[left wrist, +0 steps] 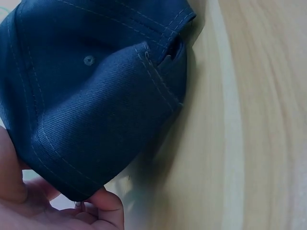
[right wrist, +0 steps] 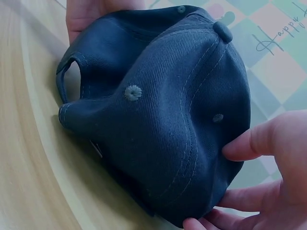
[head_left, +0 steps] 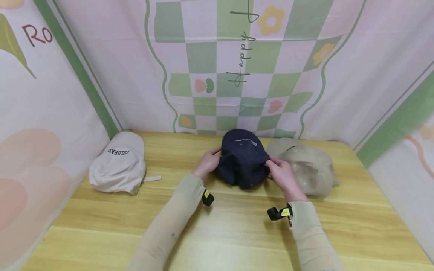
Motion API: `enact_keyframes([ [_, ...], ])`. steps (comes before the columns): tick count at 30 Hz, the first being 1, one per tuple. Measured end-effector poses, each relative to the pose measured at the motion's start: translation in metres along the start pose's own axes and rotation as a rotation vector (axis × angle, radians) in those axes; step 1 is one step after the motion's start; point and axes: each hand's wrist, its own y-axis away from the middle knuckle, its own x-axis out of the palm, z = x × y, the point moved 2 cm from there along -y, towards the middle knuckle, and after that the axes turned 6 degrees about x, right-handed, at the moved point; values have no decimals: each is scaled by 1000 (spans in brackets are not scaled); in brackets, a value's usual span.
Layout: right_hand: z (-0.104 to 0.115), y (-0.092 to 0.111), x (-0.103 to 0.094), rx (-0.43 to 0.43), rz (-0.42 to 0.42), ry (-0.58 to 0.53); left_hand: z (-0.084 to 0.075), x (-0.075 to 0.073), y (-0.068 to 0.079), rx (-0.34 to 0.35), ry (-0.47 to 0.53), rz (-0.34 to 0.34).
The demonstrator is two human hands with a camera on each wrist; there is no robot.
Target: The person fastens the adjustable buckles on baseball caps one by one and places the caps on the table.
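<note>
A navy baseball cap [head_left: 241, 158] with light lettering lies near the back edge of the table, its brim toward the curtain. My left hand [head_left: 208, 162] holds its left side; in the left wrist view, the thumb and fingers [left wrist: 108, 206] grip the cloth's edge. On the cap's right side my right hand [head_left: 282, 174] pinches the cloth. The right wrist view shows that thumb [right wrist: 247, 145] on the crown and the other fingers at the lower edge. This view also shows the cap's back opening [right wrist: 73, 81] and a dented crown.
A khaki cap [head_left: 313, 169] lies right beside the navy one, partly behind my right hand. At the table's far left is an off-white cap [head_left: 118, 165] with dark lettering and a loose strap [head_left: 152, 178]. Patterned curtains [head_left: 210, 56] hang behind the wooden table [head_left: 234, 233] and at its sides.
</note>
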Motion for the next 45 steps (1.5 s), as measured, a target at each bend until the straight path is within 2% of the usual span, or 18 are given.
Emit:
enact_keyframes([
  [10,-2,-3,7,0,-7,11,3,-2,-4,19,0,-34],
  [20,-3,-1,9,-5,19,27,9,-5,-4,-44,-55,-29],
  [26,1,1,12,-26,30,17,8,-8,-3,-27,-69,-47],
  [34,11,4,18,-128,-28,-15,-4,-21,2,38,-47,-54],
  [40,16,5,20,-207,-86,-44,-11,-31,5,42,14,-52],
  [45,23,9,20,-245,-125,-59,-16,-42,5,59,2,-58],
])
